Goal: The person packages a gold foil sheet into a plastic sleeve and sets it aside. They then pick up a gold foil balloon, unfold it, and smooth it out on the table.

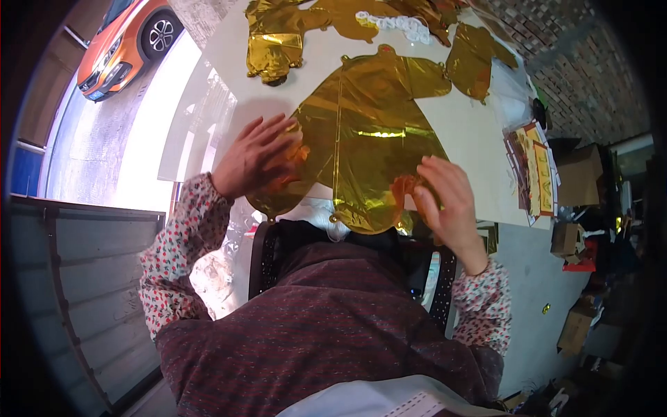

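A flat gold foil balloon (372, 149), shiny and creased with small tabs along its edge, lies across the table's near side and hangs slightly over the edge. Over its left part hovers my left hand (258, 158), fingers spread, with its reflection in the foil. My right hand (448, 199) is at the balloon's lower right edge, thumb and fingers apart. Whether either hand touches the foil is hard to tell. Neither hand visibly holds anything.
More flat gold foil pieces (276, 42) lie at the back of the white table (271, 101), with a bundle of white strings or rings (410, 29). Printed packets (538, 170) sit at the right edge. Cardboard boxes (580, 174) stand right; an orange car (121, 52) is outside left.
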A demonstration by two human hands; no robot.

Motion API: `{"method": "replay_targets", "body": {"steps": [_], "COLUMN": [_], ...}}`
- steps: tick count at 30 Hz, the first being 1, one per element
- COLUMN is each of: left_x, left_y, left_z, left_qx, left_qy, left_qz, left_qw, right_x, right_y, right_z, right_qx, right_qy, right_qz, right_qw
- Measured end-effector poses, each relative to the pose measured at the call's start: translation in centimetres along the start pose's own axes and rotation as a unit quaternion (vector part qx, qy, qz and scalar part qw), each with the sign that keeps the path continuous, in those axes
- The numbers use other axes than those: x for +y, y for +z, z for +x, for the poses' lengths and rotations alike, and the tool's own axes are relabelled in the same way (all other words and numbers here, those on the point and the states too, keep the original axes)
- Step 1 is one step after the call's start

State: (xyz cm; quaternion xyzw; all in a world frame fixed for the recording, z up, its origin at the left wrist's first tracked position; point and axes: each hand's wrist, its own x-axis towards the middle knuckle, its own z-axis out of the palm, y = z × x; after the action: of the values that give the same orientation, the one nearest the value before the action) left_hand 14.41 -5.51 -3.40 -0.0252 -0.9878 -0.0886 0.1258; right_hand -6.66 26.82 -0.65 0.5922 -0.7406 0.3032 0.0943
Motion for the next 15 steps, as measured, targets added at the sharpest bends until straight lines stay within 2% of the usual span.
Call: {"method": "replay_targets", "body": {"steps": [1, 4, 6, 9, 12, 15], "left_x": [-0.7, -7.7, -11.3, -17.4, -22.4, -24.6], "left_y": [-0.9, 0.8, 0.9, 2.1, 4.4, 5.7], "left_z": [1.1, 4.7, 8.2, 12.8, 14.6, 14.7], "left_qx": [0.024, 0.087, 0.109, 0.197, 0.124, 0.187], "left_qy": [0.003, -0.058, -0.122, -0.176, -0.326, -0.283], "left_qz": [0.009, -0.108, -0.043, 0.014, 0.009, -0.024], "left_qw": [1.000, 0.989, 0.986, 0.964, 0.937, 0.940], "right_x": [0.6, 3.3, 5.3, 5.6, 4.3, 4.0], "right_y": [-0.3, 1.0, 3.3, 6.6, 9.5, 13.6], "right_z": [1.6, 7.0, 10.3, 14.1, 18.7, 24.1], "right_qx": [-0.007, -0.046, -0.059, -0.063, -0.076, -0.097], "right_qy": [0.005, 0.016, 0.006, 0.003, 0.017, 0.021], "right_qz": [0.002, 0.057, 0.077, 0.124, 0.173, 0.199], "right_qw": [1.000, 0.997, 0.995, 0.990, 0.982, 0.975]}}
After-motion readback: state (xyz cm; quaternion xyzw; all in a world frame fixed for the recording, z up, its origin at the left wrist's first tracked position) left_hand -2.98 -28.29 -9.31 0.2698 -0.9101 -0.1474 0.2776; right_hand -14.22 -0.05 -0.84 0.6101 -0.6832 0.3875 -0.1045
